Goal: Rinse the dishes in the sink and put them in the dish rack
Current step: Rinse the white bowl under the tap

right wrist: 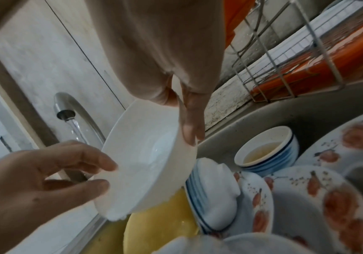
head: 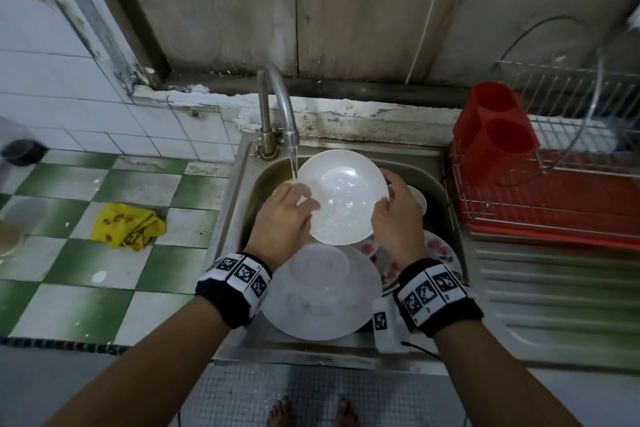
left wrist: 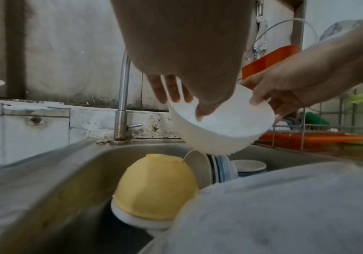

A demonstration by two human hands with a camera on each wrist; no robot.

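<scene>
White bowl (head: 341, 196) is held tilted over the sink (head: 239, 184) beside the tap (head: 277, 104) stream, likely so water sheets off. Left wrist view: left hand (left wrist: 182, 56) has its thumb inside the rim. Right wrist view: right hand (right wrist: 165, 56) pinches the far rim; the rack (right wrist: 284, 56) waits beside it.

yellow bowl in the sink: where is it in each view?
Head: yellow bowl, a sliver between the left hand and the faucet stream.
Left wrist: bottom centre, upside down.
Right wrist: bottom centre, under the white bowl.
Shared landmark: faucet.
</scene>
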